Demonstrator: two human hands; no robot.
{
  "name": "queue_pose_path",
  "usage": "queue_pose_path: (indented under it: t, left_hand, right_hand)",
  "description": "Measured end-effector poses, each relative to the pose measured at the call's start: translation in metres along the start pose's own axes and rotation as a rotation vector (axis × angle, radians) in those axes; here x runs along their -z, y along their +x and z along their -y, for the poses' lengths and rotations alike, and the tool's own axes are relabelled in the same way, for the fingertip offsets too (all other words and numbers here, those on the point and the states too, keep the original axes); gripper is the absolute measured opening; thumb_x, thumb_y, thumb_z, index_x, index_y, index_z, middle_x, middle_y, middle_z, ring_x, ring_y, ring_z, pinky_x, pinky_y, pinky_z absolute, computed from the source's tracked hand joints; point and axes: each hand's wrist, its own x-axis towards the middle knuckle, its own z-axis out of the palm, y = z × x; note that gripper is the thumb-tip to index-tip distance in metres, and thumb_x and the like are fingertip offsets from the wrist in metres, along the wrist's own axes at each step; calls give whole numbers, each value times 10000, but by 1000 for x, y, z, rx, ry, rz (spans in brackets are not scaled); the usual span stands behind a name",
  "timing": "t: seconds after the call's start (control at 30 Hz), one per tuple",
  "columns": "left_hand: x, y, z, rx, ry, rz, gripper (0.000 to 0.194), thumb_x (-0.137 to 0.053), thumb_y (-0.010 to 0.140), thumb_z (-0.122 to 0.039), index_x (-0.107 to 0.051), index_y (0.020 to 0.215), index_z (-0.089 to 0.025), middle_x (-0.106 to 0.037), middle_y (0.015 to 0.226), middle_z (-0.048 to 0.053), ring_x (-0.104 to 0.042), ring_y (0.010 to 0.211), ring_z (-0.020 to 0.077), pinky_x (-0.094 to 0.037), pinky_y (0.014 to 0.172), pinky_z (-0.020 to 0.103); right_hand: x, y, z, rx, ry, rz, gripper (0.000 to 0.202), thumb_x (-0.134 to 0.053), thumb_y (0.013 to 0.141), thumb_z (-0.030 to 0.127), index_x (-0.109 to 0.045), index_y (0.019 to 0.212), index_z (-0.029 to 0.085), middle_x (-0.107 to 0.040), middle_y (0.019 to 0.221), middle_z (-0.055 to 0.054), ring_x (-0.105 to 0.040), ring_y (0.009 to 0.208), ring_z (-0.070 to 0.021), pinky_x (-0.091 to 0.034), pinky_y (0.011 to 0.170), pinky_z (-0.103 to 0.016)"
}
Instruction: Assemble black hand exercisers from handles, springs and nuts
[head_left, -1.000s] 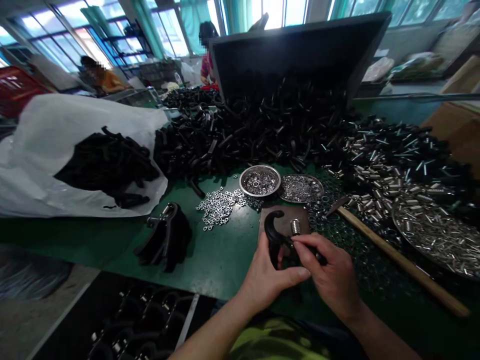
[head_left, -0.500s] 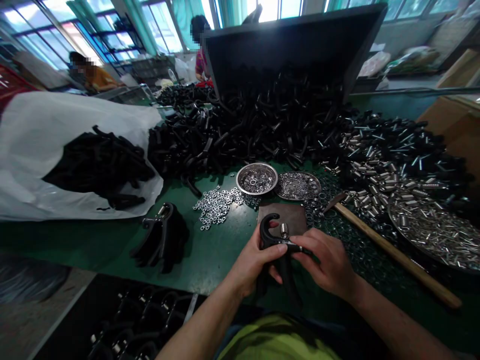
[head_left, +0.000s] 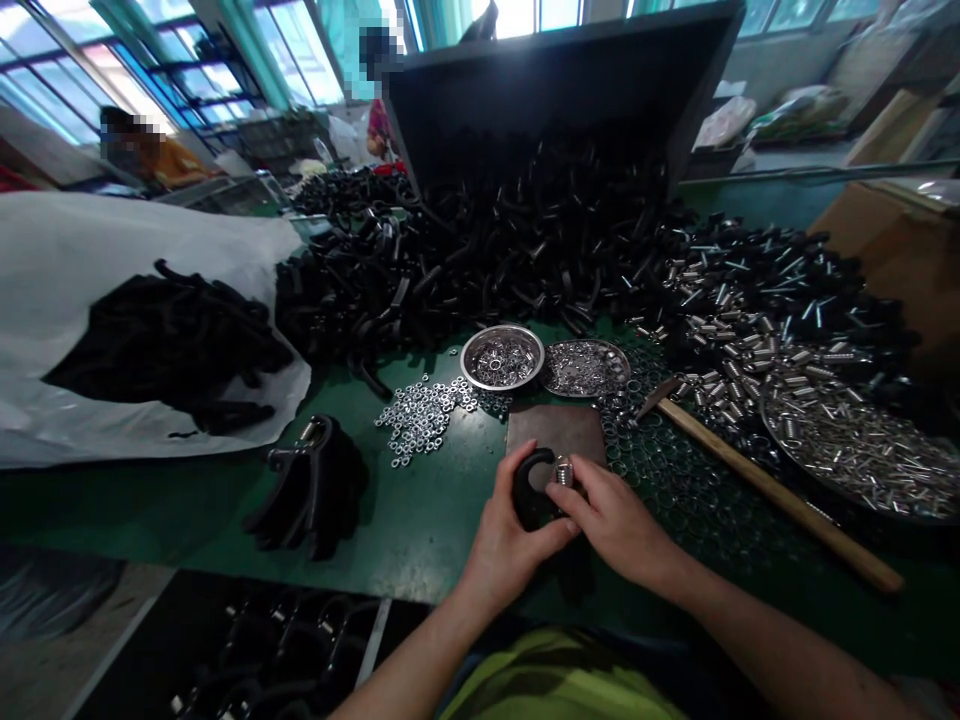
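My left hand point(head_left: 495, 540) is wrapped round a black hand gripper point(head_left: 527, 492), an exerciser with a hooked handle end, just in front of a flat metal block point(head_left: 559, 422). With thumb and fingers, my right hand point(head_left: 622, 520) pinches the coil spring point(head_left: 564, 472) on its right side. My fingers hide much of the lower handle. Beyond the block stand a steel bowl point(head_left: 465, 366) of small metal parts and a shallow dish point(head_left: 626, 372) of similar pieces. Loose nuts point(head_left: 416, 415) lie to their left.
A hammer point(head_left: 780, 495) lies at right beside springs point(head_left: 750, 355) and a round tray point(head_left: 772, 425) of pins. Black handles point(head_left: 465, 260) are heaped behind. At left are a white sack point(head_left: 60, 240), assembled grippers point(head_left: 319, 490) and, below, a crate point(head_left: 375, 640). Two people sit far back.
The hand gripper has tilted, so its long handle no longer shows below my hands. My right hand's fingers have moved up and left from its side onto the spring. The camera view has shifted slightly.
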Motion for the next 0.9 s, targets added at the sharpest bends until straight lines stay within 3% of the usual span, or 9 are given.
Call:
queue_pose_path:
  t: [0.2, 0.27, 0.4, 0.5, 0.6, 0.7, 0.8, 0.9]
  left_hand:
    - [5, -3, 7, -102, 101, 44, 802, -780, 603, -243, -368, 1291, -259, -574, 1182, 55, -573, 1070, 228, -460, 921, 355]
    - [5, -2, 9, -123, 120, 84, 772, -753, 601, -187, -382, 1274, -258, -576, 1172, 51, -580, 1055, 224, -470, 899, 342]
    - [2, 6, 16, -94, 121, 125, 762, -729, 598, -162, -365, 1262, -245, -582, 1146, 46, -592, 1012, 212, -474, 863, 322]
    - [3, 22, 21, -60, 179, 175, 759, -733, 636, -224, -343, 1287, -239, -608, 1093, 37, -613, 930, 193, -487, 800, 307]
    - [16, 52, 21, -163, 342, 208, 637, -708, 704, -305, -424, 1268, -224, -614, 1111, 47, -601, 952, 186, -478, 813, 301]
    - [39, 98, 16, -271, 599, 35, 377, -582, 824, -345, -542, 1161, -181, -609, 1146, 73, -571, 1028, 173, -449, 877, 280]
    - [60, 151, 10, -115, 1052, -61, 246, -482, 872, -285, -630, 1045, -193, -646, 1093, 75, -574, 1048, 181, -431, 905, 284]
    - [69, 195, 6, 48, 1227, -56, 203, -578, 780, -276, -692, 895, -153, -682, 989, 142, -614, 986, 274, -459, 853, 366]
  right_hand:
    - [1, -6, -3, 336, -398, 72, 228, -382, 925, 284, -582, 905, 177, -621, 834, -69, -597, 742, -188, -419, 636, -282]
    - [1, -6, -4, 383, -472, 99, 252, -361, 923, 259, -594, 908, 165, -630, 854, -90, -603, 730, -200, -413, 623, -291]
    - [1, 3, -4, 174, -455, 134, 248, -367, 913, 241, -584, 938, 124, -661, 873, -114, -632, 773, -213, -422, 665, -301]
    - [9, 20, -6, 64, -529, 212, 318, -365, 924, 332, -608, 947, 126, -682, 897, -126, -643, 830, -234, -423, 705, -312]
    - [26, 48, -7, 74, -684, 359, 443, -335, 922, 475, -651, 878, 168, -694, 872, -106, -648, 814, -243, -423, 694, -315]
    - [39, 89, -4, 126, -770, 260, 374, -346, 934, 401, -664, 950, 205, -693, 938, -71, -629, 886, -213, -421, 741, -296]
    - [37, 137, 3, 152, -814, 113, 266, -435, 904, 287, -674, 1005, 231, -677, 1027, -56, -570, 1035, -207, -412, 819, -285]
    - [21, 182, 6, 120, -850, 88, 225, -507, 867, 252, -700, 954, 176, -654, 1060, -117, -528, 1110, -249, -421, 857, -313]
